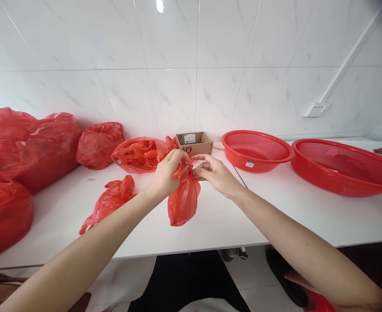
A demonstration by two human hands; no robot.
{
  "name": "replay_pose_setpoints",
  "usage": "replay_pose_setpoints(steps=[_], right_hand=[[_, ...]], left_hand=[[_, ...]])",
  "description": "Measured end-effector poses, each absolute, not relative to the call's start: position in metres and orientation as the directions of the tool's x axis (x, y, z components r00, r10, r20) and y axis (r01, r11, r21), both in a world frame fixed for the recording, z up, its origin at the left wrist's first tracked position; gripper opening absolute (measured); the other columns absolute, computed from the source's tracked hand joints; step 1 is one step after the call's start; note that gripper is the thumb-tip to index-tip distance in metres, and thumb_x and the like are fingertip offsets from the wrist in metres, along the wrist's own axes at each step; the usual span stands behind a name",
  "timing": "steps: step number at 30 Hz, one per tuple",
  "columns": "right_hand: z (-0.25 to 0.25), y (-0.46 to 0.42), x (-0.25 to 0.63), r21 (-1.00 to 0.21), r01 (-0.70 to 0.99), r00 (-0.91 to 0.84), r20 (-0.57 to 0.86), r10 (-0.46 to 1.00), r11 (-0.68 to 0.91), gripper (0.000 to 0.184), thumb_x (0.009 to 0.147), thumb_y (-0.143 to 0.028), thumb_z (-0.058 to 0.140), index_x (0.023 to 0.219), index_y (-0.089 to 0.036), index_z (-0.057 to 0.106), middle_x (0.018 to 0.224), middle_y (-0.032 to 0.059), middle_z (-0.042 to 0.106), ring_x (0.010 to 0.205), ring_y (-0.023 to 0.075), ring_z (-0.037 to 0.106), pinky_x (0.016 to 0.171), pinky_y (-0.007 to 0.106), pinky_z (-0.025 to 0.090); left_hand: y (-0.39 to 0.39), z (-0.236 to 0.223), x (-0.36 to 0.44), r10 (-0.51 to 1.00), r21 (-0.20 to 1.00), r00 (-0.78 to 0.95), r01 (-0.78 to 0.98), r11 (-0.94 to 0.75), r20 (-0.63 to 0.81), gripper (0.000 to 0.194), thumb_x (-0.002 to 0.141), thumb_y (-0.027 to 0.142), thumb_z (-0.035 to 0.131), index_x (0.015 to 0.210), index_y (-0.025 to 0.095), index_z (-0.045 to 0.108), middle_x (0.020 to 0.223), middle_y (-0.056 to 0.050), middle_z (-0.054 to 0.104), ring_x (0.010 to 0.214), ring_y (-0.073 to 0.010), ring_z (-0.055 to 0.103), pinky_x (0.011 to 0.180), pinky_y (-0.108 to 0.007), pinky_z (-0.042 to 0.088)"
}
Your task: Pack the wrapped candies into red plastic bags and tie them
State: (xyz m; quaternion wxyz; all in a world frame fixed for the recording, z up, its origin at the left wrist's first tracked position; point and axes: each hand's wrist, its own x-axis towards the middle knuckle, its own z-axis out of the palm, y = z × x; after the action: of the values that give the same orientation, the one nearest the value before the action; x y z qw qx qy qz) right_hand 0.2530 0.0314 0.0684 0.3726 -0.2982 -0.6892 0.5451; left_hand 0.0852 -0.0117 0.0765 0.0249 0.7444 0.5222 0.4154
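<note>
Plastic bag (184, 204) looks soft, thin, likely slippery; best held by its gathered neck. Left hand (171, 171) grips the neck; right hand (214, 175), half-curled, fingertips there, hold unclear.

Red basket (269, 165) near cardboard box (202, 149)

1. Worktop (145, 237), left end: large bags (47, 151), round bag (101, 145) beside.
2. Rear centre: box (201, 148); bundled bag (138, 157) left of it. Wall (174, 99) behind.
3. Small bag (184, 201) before box.
4. Loose bag (112, 197) left of small bag.
5. Right: basket (265, 166), farther right another basket (343, 187).
</note>
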Motion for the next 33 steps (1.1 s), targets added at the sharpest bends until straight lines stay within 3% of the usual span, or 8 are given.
replay_pose_setpoints(steps=[3, 7, 10, 12, 16, 19, 25, 33], right_hand=[[0.071, 0.037, 0.258, -0.991, -0.086, -0.623, 0.131, 0.771, 0.099, 0.018, 0.090, -0.024, 0.056, 0.105, -0.017, 0.062, 0.090, 0.0042, 0.069, 0.084, 0.0150, 0.068, 0.085, 0.035, 0.054], [0.075, 0.034, 0.260, -0.883, 0.109, -0.595, 0.310, 0.741, 0.457, 0.013, 0.091, -0.020, 0.053, 0.096, -0.017, 0.066, 0.093, 0.0043, 0.069, 0.083, 0.0148, 0.065, 0.077, 0.031, 0.052], [0.079, 0.027, 0.261, -0.404, 0.440, -0.580, 0.553, 0.597, 0.802, 0.018, 0.090, -0.013, 0.049, 0.096, -0.017, 0.066, 0.090, 0.0047, 0.068, 0.075, 0.0151, 0.059, 0.061, 0.027, 0.041], [0.079, 0.024, 0.264, -0.048, 0.556, -0.642, 0.610, 0.465, 0.830, 0.023, 0.088, -0.008, 0.046, 0.095, -0.016, 0.066, 0.087, 0.0057, 0.067, 0.071, 0.0159, 0.055, 0.054, 0.027, 0.032], [0.072, 0.024, 0.273, 0.221, 0.550, -0.733, 0.590, 0.338, 0.805, 0.027, 0.083, -0.002, 0.044, 0.089, -0.014, 0.067, 0.082, 0.0069, 0.066, 0.076, 0.0181, 0.054, 0.055, 0.030, 0.029], [0.063, 0.026, 0.281, 0.084, 0.539, -0.731, 0.542, 0.416, 0.838, 0.022, 0.088, -0.007, 0.046, 0.089, -0.015, 0.067, 0.084, 0.0066, 0.067, 0.078, 0.0183, 0.056, 0.058, 0.030, 0.034], [0.061, 0.034, 0.282, -0.646, 0.232, -0.613, 0.483, 0.625, 0.727, 0.028, 0.094, -0.035, 0.055, 0.119, -0.026, 0.062, 0.124, 0.0045, 0.064, 0.110, 0.0184, 0.059, 0.089, 0.034, 0.048], [0.051, 0.024, 0.246, -0.883, -0.101, -0.594, 0.422, 0.684, 0.458, 0.029, 0.094, -0.043, 0.054, 0.094, -0.019, 0.071, 0.090, 0.0039, 0.070, 0.090, 0.0183, 0.064, 0.082, 0.031, 0.048]], left_hand=[[-0.014, 0.080, 0.083, 0.791, 0.499, 0.103, 0.725, -0.475, 0.603, 0.003, 0.087, 0.023, 0.052, 0.089, 0.023, 0.054, 0.097, -0.004, 0.062, 0.082, -0.0171, 0.059, 0.070, -0.028, 0.045], [-0.016, 0.088, 0.078, 0.842, 0.612, 0.146, 0.624, -0.485, 0.519, 0.007, 0.086, 0.025, 0.058, 0.089, 0.022, 0.064, 0.089, -0.003, 0.069, 0.081, -0.0181, 0.064, 0.071, -0.029, 0.050], [-0.015, 0.093, 0.073, 0.866, 0.637, 0.179, 0.612, -0.470, 0.467, 0.011, 0.085, 0.026, 0.061, 0.090, 0.022, 0.070, 0.090, -0.002, 0.073, 0.080, -0.0184, 0.067, 0.069, -0.028, 0.051], [-0.014, 0.096, 0.068, 0.863, 0.586, 0.207, 0.659, -0.471, 0.461, 0.011, 0.084, 0.028, 0.063, 0.086, 0.022, 0.072, 0.088, -0.001, 0.075, 0.078, -0.0180, 0.067, 0.069, -0.028, 0.051], [-0.012, 0.099, 0.056, 0.839, 0.499, 0.215, 0.720, -0.482, 0.500, 0.014, 0.084, 0.032, 0.065, 0.078, 0.021, 0.072, 0.078, 0.001, 0.074, 0.073, -0.0160, 0.067, 0.071, -0.027, 0.050], [-0.014, 0.101, 0.051, 0.865, 0.540, 0.168, 0.720, -0.435, 0.474, 0.014, 0.083, 0.032, 0.066, 0.076, 0.021, 0.071, 0.076, 0.002, 0.074, 0.075, -0.0152, 0.067, 0.072, -0.026, 0.049], [-0.024, 0.112, 0.063, 0.935, 0.649, 0.130, 0.688, -0.324, 0.329, 0.013, 0.084, 0.034, 0.065, 0.078, 0.025, 0.071, 0.084, 0.004, 0.075, 0.084, -0.0155, 0.069, 0.075, -0.026, 0.051], [-0.023, 0.123, 0.078, 0.905, 0.650, 0.088, 0.668, -0.363, 0.416, 0.012, 0.083, 0.028, 0.064, 0.074, 0.022, 0.070, 0.079, 0.002, 0.073, 0.078, -0.0165, 0.066, 0.069, -0.028, 0.050]])
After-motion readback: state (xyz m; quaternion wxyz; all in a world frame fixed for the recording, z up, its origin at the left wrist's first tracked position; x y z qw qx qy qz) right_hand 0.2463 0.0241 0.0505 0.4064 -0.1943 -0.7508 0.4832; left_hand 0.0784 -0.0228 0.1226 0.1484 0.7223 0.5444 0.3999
